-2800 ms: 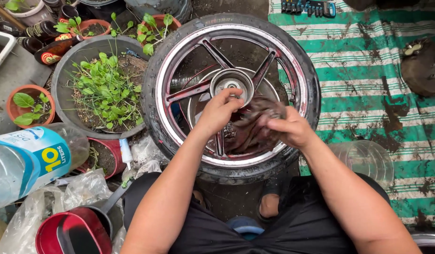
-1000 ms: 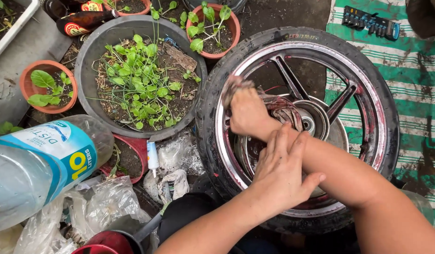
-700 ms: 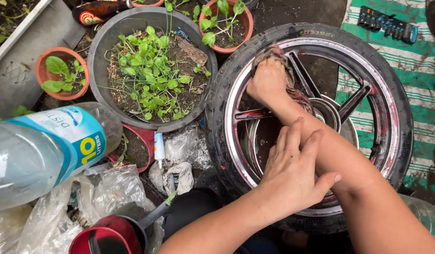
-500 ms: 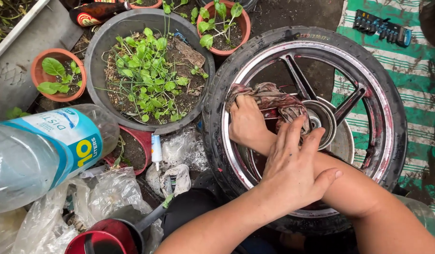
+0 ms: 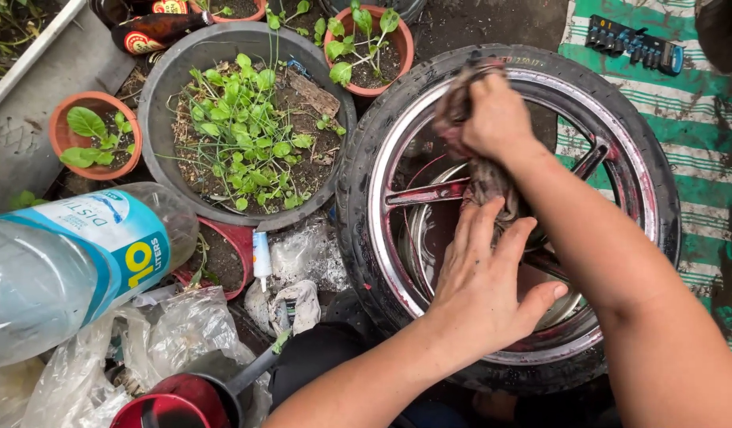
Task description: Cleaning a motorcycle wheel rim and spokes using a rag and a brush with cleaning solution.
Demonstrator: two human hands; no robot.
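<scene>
Two hands over wheel [image 5: 619, 158] lying flat on dark ground. Right hand [image 5: 497, 119] clenched on dirty rag [image 5: 485, 178] at upper rim; left hand [image 5: 485, 285] open, fingers spread on hub. Striped mat [image 5: 699, 135] right, planters [image 5: 247, 119] left.

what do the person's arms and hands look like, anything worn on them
Both arms are bare as far as the view shows: no sleeves, gloves, watch or rings visible. The left hand has short nails on its fingers. The right hand is likewise uncovered, and reddish grime smudges both.
</scene>
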